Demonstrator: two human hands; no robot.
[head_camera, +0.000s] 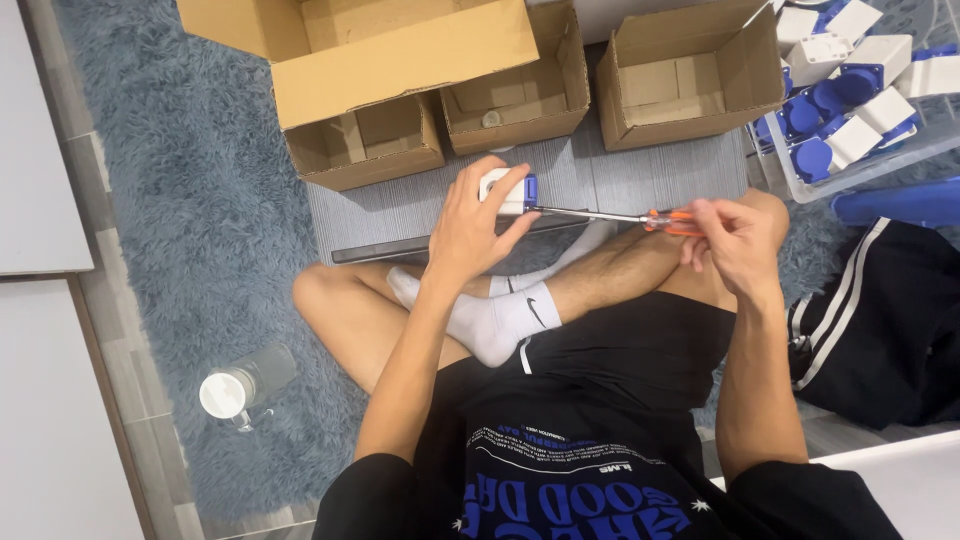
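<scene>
A white and blue socket (508, 190) sits on a grey board (620, 180), the left hand (470, 225) clasped around it. The right hand (735, 235) pinches an orange-handled screwdriver (600, 215), tip at the socket. Cardboard boxes (520, 95) stand beyond, on a shaggy blue-grey rug (200, 220).

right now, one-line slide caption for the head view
Left hand steadies a small white-and-blue plastic socket box while the right hand drives an orange-handled screwdriver into it.
</scene>
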